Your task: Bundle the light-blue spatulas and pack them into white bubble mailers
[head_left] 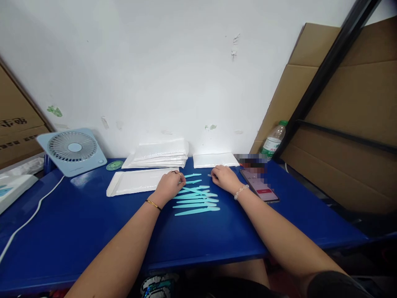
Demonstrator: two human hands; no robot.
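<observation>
Several slim turquoise sticks [197, 211] lie side by side on the blue table, some of them crossing. At the left ends of the upper ones is my left hand [171, 183], its fingers pinched together on a turquoise stick. My right hand [223, 178] is to the right of the upper sticks, fingers closed around a small pale piece [209, 175] whose tip pokes out on the left. A white padded envelope [133, 182] lies flat beside my left hand. Behind it rests a stack of white envelopes [158, 154]. Another white packet [214, 160] lies behind my right hand.
A light blue fan [73, 151] stands at the back left, its white cable [39, 205] running forward. A green disc [114, 165] lies beside it. On the right are a phone [262, 188], a bottle [273, 141] and cardboard [350, 107] behind a black metal bar. A wall closes the back.
</observation>
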